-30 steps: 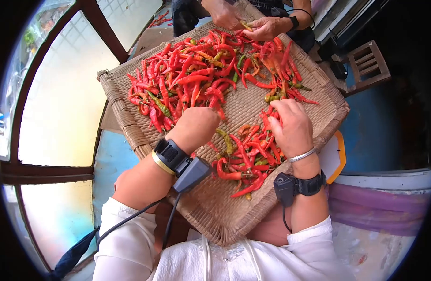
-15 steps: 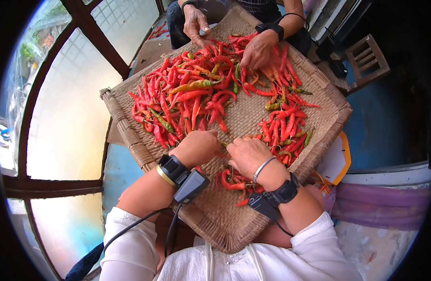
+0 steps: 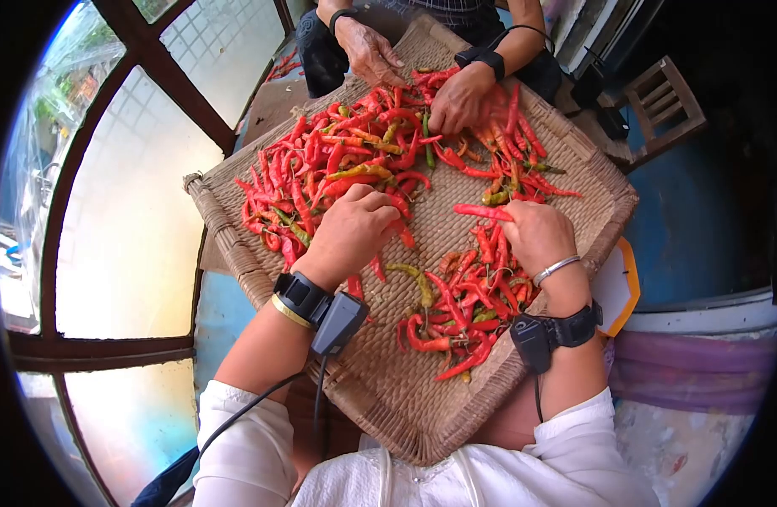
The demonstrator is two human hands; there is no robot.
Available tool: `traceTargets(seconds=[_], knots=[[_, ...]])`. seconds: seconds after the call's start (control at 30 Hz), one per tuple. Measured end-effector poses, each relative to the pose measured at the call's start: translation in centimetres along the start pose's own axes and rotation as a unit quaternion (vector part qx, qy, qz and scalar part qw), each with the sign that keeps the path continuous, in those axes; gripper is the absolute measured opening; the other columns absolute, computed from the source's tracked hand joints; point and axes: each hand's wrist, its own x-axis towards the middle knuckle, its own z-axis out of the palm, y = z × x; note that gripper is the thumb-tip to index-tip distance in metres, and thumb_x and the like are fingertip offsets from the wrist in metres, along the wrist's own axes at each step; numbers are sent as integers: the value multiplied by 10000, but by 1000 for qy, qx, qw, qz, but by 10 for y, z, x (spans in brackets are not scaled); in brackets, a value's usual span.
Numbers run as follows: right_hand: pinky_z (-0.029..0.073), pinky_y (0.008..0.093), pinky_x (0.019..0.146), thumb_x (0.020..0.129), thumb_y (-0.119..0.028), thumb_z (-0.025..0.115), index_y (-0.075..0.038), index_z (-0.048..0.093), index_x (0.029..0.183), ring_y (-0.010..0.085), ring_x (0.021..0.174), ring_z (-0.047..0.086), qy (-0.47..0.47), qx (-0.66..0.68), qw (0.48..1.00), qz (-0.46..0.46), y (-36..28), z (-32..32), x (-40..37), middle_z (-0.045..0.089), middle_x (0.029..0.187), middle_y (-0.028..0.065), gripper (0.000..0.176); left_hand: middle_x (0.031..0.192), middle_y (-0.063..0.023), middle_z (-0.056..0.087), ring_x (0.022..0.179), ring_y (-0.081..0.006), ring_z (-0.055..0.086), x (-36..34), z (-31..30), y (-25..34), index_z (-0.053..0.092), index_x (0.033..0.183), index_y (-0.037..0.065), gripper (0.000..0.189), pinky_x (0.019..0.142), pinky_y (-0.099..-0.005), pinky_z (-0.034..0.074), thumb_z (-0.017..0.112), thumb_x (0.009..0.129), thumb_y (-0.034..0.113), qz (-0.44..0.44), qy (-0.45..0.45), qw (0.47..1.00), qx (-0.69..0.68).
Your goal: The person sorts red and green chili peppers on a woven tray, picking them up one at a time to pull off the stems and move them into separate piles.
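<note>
My left hand (image 3: 354, 230) rests at the near edge of a large heap of red chili peppers (image 3: 308, 173), its fingers curled down; whatever they hold is hidden beneath them. Between the thumb and fingers of my right hand (image 3: 542, 238) is a red chili pepper (image 3: 481, 211), pointing left above the tray. Below that hand lies a smaller pile of chilies (image 3: 468, 308), mostly red with some greenish ones. A curved yellow-green chili (image 3: 418, 280) lies at this pile's left side. All the chilies lie on a square woven tray (image 3: 388, 372).
Across the tray, another person's two hands (image 3: 463, 100) touch chilies at the far side. A wooden chair (image 3: 663, 101) stands at the right. Window panes (image 3: 126, 211) line the left. Cables run from the devices on my wrists (image 3: 339, 323).
My hands have moved apart: the left up to the big heap, the right up and rightward, now with a red chili in its grip. The near pile is uncovered.
</note>
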Motion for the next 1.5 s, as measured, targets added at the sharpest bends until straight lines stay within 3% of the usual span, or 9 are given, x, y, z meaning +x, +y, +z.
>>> traceTargets(seconds=[0.1,0.3,0.47,0.63,0.73,0.9,0.97,1.23,1.5], knots=[[469,436,704,767,-222,638,-55,552,849,329,833,581,101,-11,994,35,11,1,-3,588,850,145,204,1043,-67,565,1051,-256,485,2,8,1,608,978,84,296,881,-355,412,624,683,91,59,-30,997,46],[470,409,761,760,-222,652,-50,566,900,303,892,573,-43,5,996,-73,-16,5,-11,586,887,138,238,1256,-76,448,1199,-302,372,1,23,0,564,1138,123,426,940,-403,373,563,712,103,20,-37,982,185],[482,394,750,760,-226,650,-56,577,888,293,869,588,-41,-5,994,-103,-32,10,0,597,875,126,225,1179,-73,464,1065,-266,441,4,20,-1,585,1086,179,365,844,-388,425,555,726,125,-1,-132,970,202],[487,398,739,771,-228,641,-56,577,884,291,867,592,-87,-3,990,-115,-47,20,1,599,881,127,216,911,-27,506,857,-228,492,3,19,-3,608,768,131,74,700,-363,442,593,699,154,2,-113,983,143],[489,403,737,773,-229,641,-56,561,935,303,872,590,-134,4,983,-122,-52,21,3,585,899,134,251,875,-45,522,831,-246,509,1,23,-6,615,789,125,89,695,-358,450,601,705,146,6,-111,993,37],[466,423,734,750,-164,656,-83,499,1092,338,891,561,-44,76,987,-131,-53,29,6,536,963,146,385,828,-72,566,830,-270,566,4,13,3,606,801,86,105,694,-374,474,636,700,87,-23,-79,986,-142],[473,427,719,752,-160,654,-75,496,1029,343,860,568,-29,91,985,-144,-56,29,7,538,927,146,330,815,-79,579,809,-275,579,3,11,3,597,804,69,124,685,-372,481,649,693,59,-24,-49,978,-199],[453,440,604,792,-173,603,-70,534,901,359,714,567,5,177,969,-171,-54,41,15,570,760,150,165,856,-78,589,842,-261,580,-1,-1,11,579,814,54,157,717,-333,482,670,691,22,-21,-27,970,-242],[455,480,652,852,-271,526,-50,555,827,376,751,584,-17,69,997,-27,-22,17,19,602,759,181,224,888,-74,595,882,-289,579,-8,-15,3,586,836,63,190,743,-329,484,678,680,3,20,5,983,-182]])
